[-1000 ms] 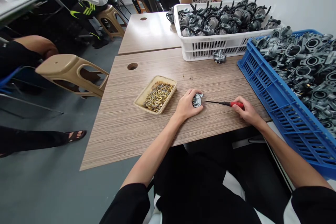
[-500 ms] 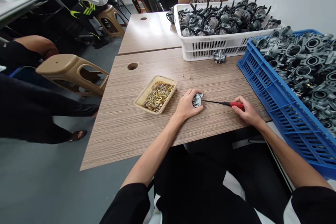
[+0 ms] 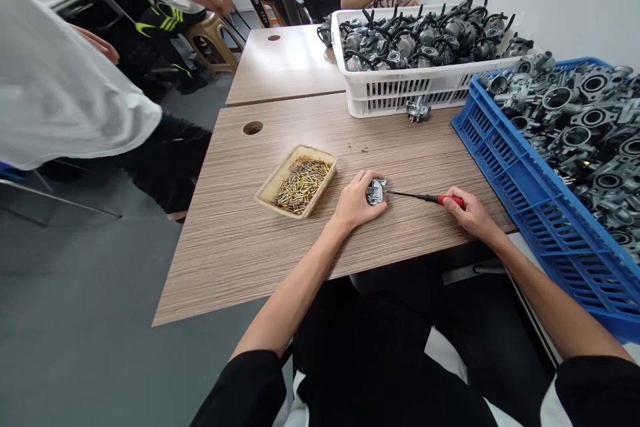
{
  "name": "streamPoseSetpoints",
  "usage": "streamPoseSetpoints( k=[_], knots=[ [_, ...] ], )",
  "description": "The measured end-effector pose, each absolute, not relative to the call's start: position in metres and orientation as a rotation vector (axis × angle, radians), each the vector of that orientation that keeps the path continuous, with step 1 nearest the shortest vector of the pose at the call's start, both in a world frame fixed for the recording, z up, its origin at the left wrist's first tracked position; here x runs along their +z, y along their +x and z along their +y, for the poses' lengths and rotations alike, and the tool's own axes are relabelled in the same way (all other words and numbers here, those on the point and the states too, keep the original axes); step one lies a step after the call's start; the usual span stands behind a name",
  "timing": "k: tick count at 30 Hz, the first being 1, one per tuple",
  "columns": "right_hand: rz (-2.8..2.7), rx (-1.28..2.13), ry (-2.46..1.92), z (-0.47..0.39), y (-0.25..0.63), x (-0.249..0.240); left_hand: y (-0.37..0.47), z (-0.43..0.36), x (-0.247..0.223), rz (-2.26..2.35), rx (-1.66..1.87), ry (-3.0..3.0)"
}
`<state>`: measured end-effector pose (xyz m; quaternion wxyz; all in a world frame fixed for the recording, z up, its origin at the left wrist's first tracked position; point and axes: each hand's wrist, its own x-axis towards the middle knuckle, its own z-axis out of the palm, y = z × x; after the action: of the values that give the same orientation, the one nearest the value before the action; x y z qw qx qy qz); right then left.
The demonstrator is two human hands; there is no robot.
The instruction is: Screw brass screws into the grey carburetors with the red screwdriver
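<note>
My left hand (image 3: pixel 358 203) is closed around a small grey metal carburetor body (image 3: pixel 377 192) and rests with it on the wood-grain table (image 3: pixel 235 240). In my right hand (image 3: pixel 469 212) is a screwdriver (image 3: pixel 429 197) with a red and black handle, held level. Its thin dark shaft points left, and the tip meets the carburetor's right side; the exact contact point is too small to make out. Left of my left hand stands a cream tray (image 3: pixel 264 195) holding many small brass pieces (image 3: pixel 303 183). A few tiny loose pieces (image 3: pixel 364 149) lie beyond the carburetor.
A white crate (image 3: pixel 357 90) full of carburetors with black hoses stands at the back. One carburetor (image 3: pixel 418 109) lies before it. On the right is a blue crate (image 3: pixel 530 197) heaped with metal bodies. Someone sits across the table; a person in a white shirt (image 3: pixel 65 80) stands at left.
A person in a white shirt has come into view at the left with an arm stretched out, hiding the near stool. My hands, the carburetor and the screwdriver have hardly moved.
</note>
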<state>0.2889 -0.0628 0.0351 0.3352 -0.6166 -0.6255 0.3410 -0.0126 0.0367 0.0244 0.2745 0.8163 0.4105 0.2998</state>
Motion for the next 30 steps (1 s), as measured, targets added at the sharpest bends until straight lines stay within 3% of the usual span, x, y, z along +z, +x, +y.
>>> streamPoseSetpoints(
  k=[30],
  knots=[
    [-1.713, 0.794, -1.582, -0.0639, 0.2873, 0.0397, -0.012, 0.0363, 0.0263, 1.13, 0.751, 2.2]
  ],
)
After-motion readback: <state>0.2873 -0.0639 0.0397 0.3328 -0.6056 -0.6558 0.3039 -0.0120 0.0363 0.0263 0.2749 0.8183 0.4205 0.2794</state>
